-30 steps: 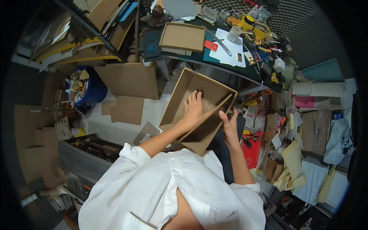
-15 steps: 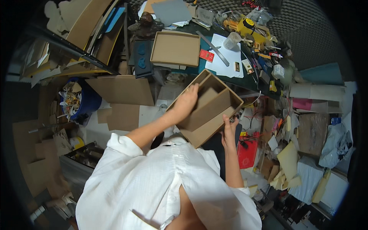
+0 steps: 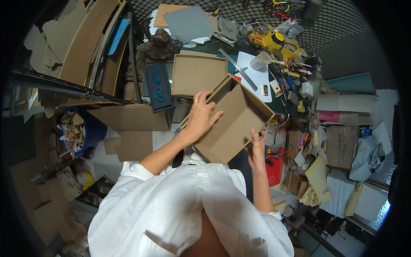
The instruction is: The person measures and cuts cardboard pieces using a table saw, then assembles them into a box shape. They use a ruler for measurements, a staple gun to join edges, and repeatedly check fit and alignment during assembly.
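A brown cardboard box (image 3: pixel 233 137) with an open top is tilted in front of my white shirt. My right hand (image 3: pixel 257 150) grips its right side, thumb over the rim and fingers partly hidden behind the wall. Inside the box, a cardboard panel (image 3: pixel 227 107) stands close to the left wall with a narrow gap between them. Over that left side is my left hand (image 3: pixel 202 115), its fingers apart and thumb stretched toward the panel. Whether its fingertips touch the panel or the rim, I cannot tell.
Beyond the box, a shallow cardboard tray (image 3: pixel 199 77), a metal ruler (image 3: pixel 237 68), a plastic cup (image 3: pixel 260 61) and a dark board with blue shapes (image 3: pixel 159 88) lie on the cluttered bench. A blue bin (image 3: pixel 92 132) of scraps stands left. A red case (image 3: pixel 274 171) is right.
The panel inside the box has shifted from near the middle toward the left wall. My left hand's fingers have loosened and spread. The right hand keeps its hold on the box.
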A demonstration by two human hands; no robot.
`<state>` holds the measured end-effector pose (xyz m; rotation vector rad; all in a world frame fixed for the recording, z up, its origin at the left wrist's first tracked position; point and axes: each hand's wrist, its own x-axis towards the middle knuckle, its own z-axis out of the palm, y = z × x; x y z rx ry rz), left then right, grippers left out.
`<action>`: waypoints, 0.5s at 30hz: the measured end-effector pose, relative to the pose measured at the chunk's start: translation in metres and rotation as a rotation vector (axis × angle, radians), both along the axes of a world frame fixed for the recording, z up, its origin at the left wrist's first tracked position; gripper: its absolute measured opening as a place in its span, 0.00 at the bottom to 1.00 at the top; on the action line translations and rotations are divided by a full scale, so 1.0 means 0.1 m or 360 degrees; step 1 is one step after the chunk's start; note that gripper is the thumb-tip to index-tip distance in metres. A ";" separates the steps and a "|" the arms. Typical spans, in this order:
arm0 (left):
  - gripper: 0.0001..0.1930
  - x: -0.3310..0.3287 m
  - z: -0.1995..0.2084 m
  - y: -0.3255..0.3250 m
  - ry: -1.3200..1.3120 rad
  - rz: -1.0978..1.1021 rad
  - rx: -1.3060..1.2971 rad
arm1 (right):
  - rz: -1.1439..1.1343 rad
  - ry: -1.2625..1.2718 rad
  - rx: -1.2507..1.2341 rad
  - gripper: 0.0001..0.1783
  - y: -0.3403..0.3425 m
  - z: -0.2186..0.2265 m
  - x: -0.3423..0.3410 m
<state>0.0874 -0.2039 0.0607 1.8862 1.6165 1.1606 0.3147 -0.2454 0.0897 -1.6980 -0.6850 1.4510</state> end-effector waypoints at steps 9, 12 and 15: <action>0.17 -0.62 -0.10 0.08 -0.0204 0.0367 -0.0323 | 0.0309 -0.0240 0.0160 0.47 0.39 0.20 -0.35; 0.19 -0.77 -0.04 0.13 -0.0346 0.0400 -0.0550 | 0.0427 -0.0208 0.0235 0.47 0.64 0.30 -0.43; 0.20 -0.93 -0.05 0.18 -0.0336 0.0356 -0.0915 | 0.0593 -0.0093 0.0182 0.53 1.03 0.26 -0.53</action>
